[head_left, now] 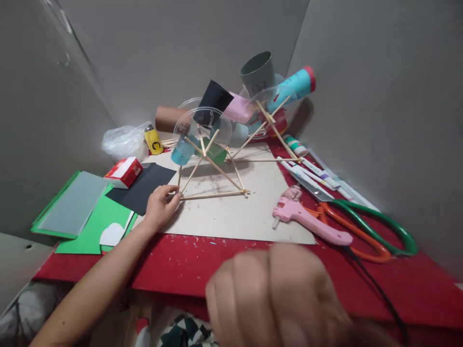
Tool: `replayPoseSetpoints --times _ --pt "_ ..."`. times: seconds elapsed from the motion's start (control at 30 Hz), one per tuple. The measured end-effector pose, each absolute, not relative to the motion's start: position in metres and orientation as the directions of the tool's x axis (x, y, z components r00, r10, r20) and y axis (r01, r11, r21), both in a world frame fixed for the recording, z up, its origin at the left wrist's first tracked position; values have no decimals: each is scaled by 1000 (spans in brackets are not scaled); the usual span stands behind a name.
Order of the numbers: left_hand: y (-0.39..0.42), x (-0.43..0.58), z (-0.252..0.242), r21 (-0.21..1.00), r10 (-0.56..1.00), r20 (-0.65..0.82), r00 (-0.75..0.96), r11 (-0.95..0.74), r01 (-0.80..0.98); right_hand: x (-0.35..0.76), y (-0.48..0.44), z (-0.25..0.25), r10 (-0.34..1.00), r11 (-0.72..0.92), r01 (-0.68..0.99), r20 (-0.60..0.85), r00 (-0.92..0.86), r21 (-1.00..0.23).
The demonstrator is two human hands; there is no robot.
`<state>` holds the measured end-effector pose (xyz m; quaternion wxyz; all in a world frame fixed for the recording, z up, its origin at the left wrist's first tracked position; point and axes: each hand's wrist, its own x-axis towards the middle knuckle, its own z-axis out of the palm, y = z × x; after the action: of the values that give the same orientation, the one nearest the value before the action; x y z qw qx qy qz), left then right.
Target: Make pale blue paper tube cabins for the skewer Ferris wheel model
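Note:
A model wheel stands on a frame of thin wooden sticks (213, 195), with two clear plastic discs (184, 120) and coloured paper cups or tubes around it, among them a black tube (213, 101) and a blue cup (183, 150). My left hand (162, 206) is closed at the frame's near left corner, thumb and fingers pinching the stick joint. Close to the camera, my right hand (267, 294) is curled into a fist, slightly blurred, above the table's front edge. Whatever its fingers might hold is hidden.
Right of the frame lie a pink glue gun (307, 219) with a black cord, large scissors (361, 217) and several markers (321, 173). Green sheets (94, 212), black paper (144, 185) and a red box (124, 172) lie left. Beige board (224, 221) covers part of the red table (173, 260).

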<state>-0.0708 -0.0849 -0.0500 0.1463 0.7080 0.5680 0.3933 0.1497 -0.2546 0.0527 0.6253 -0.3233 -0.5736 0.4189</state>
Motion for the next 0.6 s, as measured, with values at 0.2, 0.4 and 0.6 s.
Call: replayPoseSetpoints --times 0.2,0.4,0.6 --pt "-81 -77 -55 494 871 470 147 -397 774 133 -196 33 920 391 -690 251 300 -609" --pt "-81 -79 -60 461 869 459 185 -411 786 133 -162 22 962 220 -717 25 272 -661" --pt "-83 -82 -60 444 878 441 186 -393 805 137 -134 41 874 443 -515 223 433 -734"
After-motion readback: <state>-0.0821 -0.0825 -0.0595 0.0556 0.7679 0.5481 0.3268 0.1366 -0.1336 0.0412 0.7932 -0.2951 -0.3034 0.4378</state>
